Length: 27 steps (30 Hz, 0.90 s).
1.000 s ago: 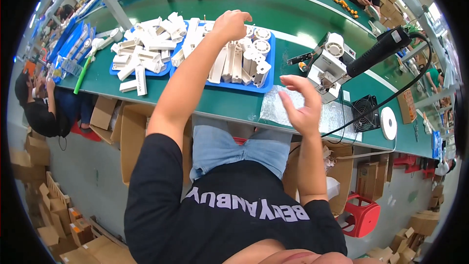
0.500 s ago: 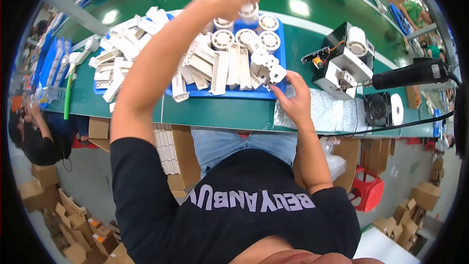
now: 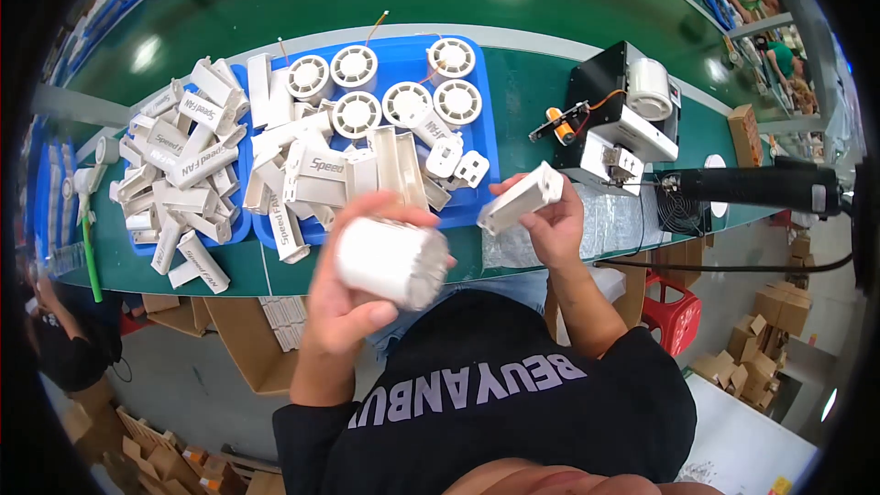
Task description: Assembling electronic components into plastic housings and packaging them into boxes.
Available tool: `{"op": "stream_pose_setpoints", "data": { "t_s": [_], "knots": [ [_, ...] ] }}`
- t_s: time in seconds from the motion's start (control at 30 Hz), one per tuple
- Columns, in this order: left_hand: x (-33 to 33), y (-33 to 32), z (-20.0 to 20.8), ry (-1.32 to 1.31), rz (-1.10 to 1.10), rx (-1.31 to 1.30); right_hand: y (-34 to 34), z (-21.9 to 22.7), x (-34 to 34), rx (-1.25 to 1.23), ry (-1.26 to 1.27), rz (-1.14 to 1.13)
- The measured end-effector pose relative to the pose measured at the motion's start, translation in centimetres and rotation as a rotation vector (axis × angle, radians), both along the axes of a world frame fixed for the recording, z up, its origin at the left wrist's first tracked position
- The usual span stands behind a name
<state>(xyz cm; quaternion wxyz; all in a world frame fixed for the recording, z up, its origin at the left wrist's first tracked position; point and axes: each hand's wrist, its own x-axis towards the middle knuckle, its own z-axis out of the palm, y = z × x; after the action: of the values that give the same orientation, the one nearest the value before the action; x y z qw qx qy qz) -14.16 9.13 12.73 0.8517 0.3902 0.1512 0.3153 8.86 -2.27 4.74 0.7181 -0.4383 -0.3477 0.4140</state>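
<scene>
1. Clamped with left grip (image 3: 328, 310) round a white cylindrical fan head (image 3: 380, 257): fingers over far side, thumb along near side. Too blurred for fine detail.
2. Clamped with right grip (image 3: 556, 229) on a white handle shell (image 3: 521, 202), tilted, between thumb and fingers, above near part of green surface (image 3: 527, 82) and close to silver sheet (image 3: 509, 255).
3. Held well apart from each other, one per grip. No join between the two; judged not yet fitted together.
4. Beyond left grip: blue tray (image 3: 401, 60) with six fan heads (image 3: 356, 115), grilles up, plus loose handle shells (image 3: 321, 174) heaped toward near edge.
5. Left of left grip: second blue tray (image 3: 236, 227), piled with handle shells (image 3: 183, 151), partly spilling past near edge.
6. Beyond right grip, toward its left: two holed white pieces (image 3: 472, 168). Cannot tell whether separate parts or shell ends.
7. Beyond and right of right grip: black-and-white bench machine (image 3: 632, 142), with a white cylinder (image 3: 649, 87) on top.
8. Progress, as judged: both parts in hand, done; joining of this pair, left. Many loose parts in both trays, so probably mid-batch. Far left of left grip: white piece (image 3: 87, 183) with green strip, possibly joined already; cannot confirm.
</scene>
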Motion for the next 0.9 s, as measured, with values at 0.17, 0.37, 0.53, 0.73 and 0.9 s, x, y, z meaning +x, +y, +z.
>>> {"op": "stream_pose_setpoints", "data": {
  "t_s": [0.17, 0.37, 0.53, 0.73, 0.9],
  "knots": [
    [3.8, -4.6, -7.6, -0.064, -0.267, -0.081, -3.1, -1.5, 2.6, -0.161, -0.134, -0.162],
    [9.6, -7.4, -9.3, 0.153, 0.001, 0.78, -9.8, -2.6, 5.5, -0.118, -0.053, -0.166],
    [11.3, -7.6, -10.0, 0.194, 0.061, 0.948, -11.0, -4.0, 3.9, -0.027, 0.119, -0.103],
    [11.6, -8.1, -11.5, 0.234, 0.139, 1.04, -9.7, -2.6, 3.1, -0.275, -0.917, -0.237],
    [11.7, -8.3, -12.0, 0.232, 0.164, 1.029, -9.1, -2.7, 6.0, -0.059, -0.943, -0.133]
  ]
}}
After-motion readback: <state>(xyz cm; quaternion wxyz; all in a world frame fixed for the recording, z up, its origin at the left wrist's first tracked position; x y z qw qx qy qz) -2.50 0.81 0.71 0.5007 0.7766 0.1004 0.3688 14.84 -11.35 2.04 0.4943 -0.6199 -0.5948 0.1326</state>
